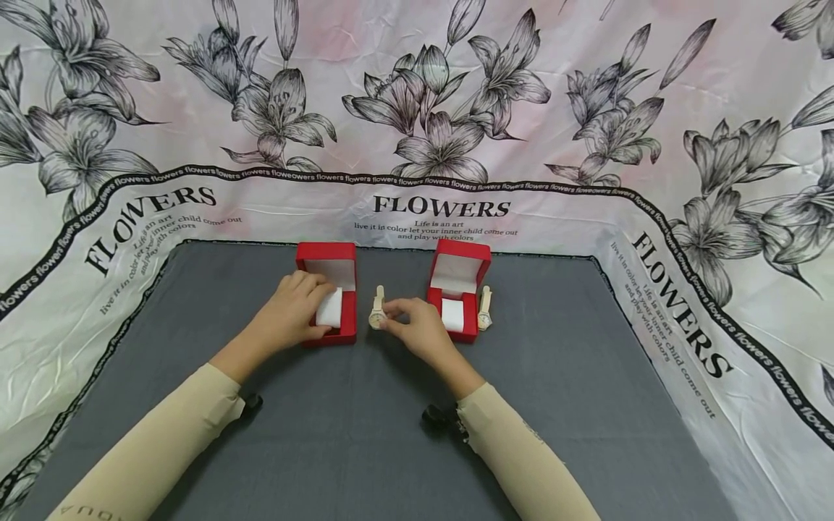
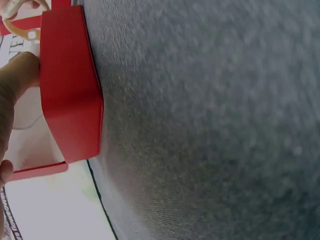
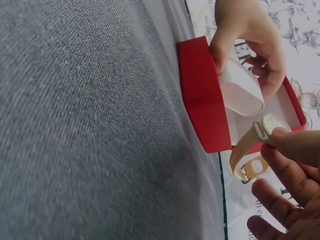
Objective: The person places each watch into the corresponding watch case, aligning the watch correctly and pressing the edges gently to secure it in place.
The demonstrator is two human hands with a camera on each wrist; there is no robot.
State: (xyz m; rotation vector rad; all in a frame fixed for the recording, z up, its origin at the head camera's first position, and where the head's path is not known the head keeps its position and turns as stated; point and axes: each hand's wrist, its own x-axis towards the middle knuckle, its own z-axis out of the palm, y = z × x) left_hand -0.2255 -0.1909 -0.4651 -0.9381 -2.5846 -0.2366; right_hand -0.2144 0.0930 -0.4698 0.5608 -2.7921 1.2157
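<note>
Between the two hands, on the grey fabric-covered bench (image 1: 365,434), a cream-strapped wristwatch with a round pale dial (image 1: 377,310) lies just beside the left open red square gift box (image 1: 328,302); the right hand (image 1: 420,331) pinches its dial between thumb and fingertip, the other fingers loosely spread. The left hand (image 1: 293,312) curls its fingers round the white cushion roll (image 1: 330,308) inside that box, thumb at the box's near wall. Judging by this, the watch is not yet on the cushion, so wrapping it and seating it in the box seem left to do. Beyond the right hand, a second open red box (image 1: 458,288) holds its own white cushion (image 1: 452,315), with another cream watch (image 1: 485,308) lying just outside it, apparently untouched. A pink-white cloth printed with black lilies and the word FLOWERS (image 1: 443,145) surrounds the bench and forms the backdrop.
</note>
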